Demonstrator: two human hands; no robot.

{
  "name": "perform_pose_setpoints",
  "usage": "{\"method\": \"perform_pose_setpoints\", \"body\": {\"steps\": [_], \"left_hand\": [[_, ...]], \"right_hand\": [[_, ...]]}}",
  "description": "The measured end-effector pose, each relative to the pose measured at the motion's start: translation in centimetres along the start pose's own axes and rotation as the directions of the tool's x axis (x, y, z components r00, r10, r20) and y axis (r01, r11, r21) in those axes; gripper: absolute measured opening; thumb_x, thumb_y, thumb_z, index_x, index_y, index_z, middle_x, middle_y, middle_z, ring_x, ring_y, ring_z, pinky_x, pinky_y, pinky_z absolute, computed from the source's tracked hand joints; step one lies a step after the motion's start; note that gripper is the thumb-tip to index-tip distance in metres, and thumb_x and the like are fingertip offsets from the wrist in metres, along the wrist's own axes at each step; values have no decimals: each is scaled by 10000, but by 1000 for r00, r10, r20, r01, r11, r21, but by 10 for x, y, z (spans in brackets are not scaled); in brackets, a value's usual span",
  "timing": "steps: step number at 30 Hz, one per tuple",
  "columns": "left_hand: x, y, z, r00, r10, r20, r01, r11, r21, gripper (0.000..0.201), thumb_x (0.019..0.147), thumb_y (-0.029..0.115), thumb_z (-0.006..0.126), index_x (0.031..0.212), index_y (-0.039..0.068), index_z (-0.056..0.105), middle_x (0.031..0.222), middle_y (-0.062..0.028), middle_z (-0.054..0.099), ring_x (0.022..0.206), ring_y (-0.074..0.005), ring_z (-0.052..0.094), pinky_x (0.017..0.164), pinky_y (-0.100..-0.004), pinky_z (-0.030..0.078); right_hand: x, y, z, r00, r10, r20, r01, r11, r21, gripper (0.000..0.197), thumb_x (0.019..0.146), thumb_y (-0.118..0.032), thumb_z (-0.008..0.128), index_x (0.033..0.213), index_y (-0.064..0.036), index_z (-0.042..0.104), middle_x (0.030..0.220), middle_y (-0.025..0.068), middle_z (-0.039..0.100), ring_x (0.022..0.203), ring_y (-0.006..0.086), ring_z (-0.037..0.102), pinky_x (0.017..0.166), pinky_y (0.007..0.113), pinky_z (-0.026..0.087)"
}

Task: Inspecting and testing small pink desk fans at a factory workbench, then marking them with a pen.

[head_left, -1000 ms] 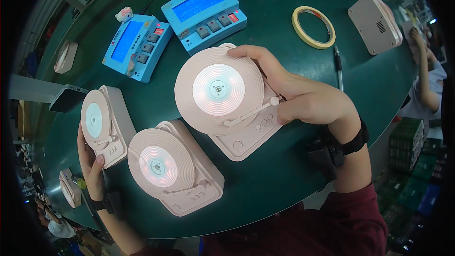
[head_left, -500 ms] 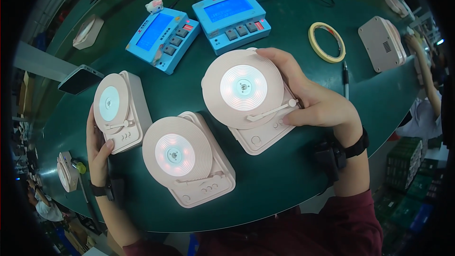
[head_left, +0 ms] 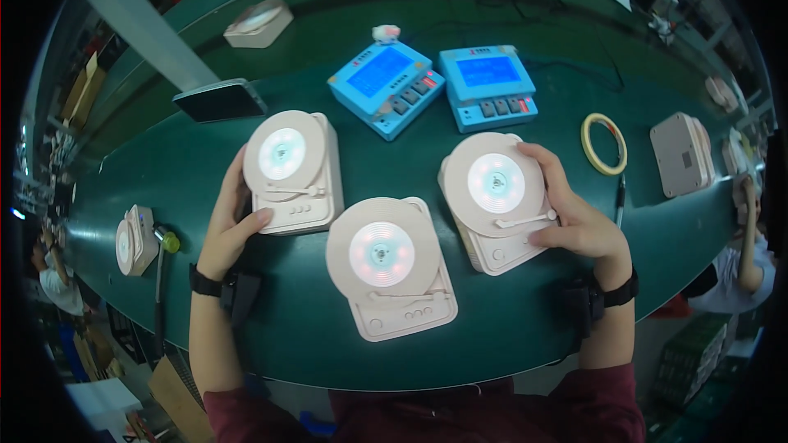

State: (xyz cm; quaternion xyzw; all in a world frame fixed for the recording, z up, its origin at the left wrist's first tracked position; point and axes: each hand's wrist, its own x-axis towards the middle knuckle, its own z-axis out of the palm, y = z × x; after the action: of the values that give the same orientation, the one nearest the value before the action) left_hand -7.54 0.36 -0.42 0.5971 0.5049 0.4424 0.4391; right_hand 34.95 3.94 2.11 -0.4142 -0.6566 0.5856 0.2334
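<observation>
Left hand (head_left: 223, 234) gripped one record player (head_left: 294, 174), right hand (head_left: 584, 228) a second player (head_left: 495, 205) — both seemed stiff, light — best held by the sides

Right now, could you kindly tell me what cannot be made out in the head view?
Left hand: head view; some fingertips hidden behind the left player.
Right hand: head view; most fingers hidden by the hand itself and the right player.
Left screen and right screen: head view; writing too small and blurred.
Back-facing player: head view; record side mostly hidden by its own body.
</observation>
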Motion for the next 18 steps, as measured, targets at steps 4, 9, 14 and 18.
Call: {"method": "perform_pose_setpoints", "body": {"steps": [4,9,14,18], "left_hand": [[-3,-9,-2,999,33,-3,-33,999,30,863,789,236,677,1481,5,216,1463,-159,350,1360,-274,335,1131,-384,219],[-1,-8,-5,999,53,2,-53,996,67,810,835,240,639,1483,11,212,1447,-172,366,1327,-278,375,1115,-384,257],[1,-11,-4,997,72,-11,-71,994,80,764,868,234,608,1484,15,213,1440,-176,373,1315,-272,388,1104,-383,280],[1,-16,-5,995,97,-16,-94,986,137,734,889,236,593,1480,13,220,1439,-171,375,1320,-268,386,1100,-380,290]], "right_hand": [[1,3,1,1000,-1,-11,1,1000,-1,1110,523,-201,700,1477,-112,140,1474,149,235,1404,276,230,1161,327,109],[2,4,0,1000,-17,-23,17,1000,-12,1102,525,-192,706,1474,-112,152,1469,151,242,1405,272,227,1163,330,109],[1,2,3,999,-9,-47,8,1000,-24,1087,540,-183,710,1473,-115,156,1470,147,242,1405,269,229,1158,328,116],[0,1,5,999,-12,-51,11,1000,-19,1080,547,-160,712,1474,-113,159,1472,141,244,1404,263,230,1153,319,124]]}}
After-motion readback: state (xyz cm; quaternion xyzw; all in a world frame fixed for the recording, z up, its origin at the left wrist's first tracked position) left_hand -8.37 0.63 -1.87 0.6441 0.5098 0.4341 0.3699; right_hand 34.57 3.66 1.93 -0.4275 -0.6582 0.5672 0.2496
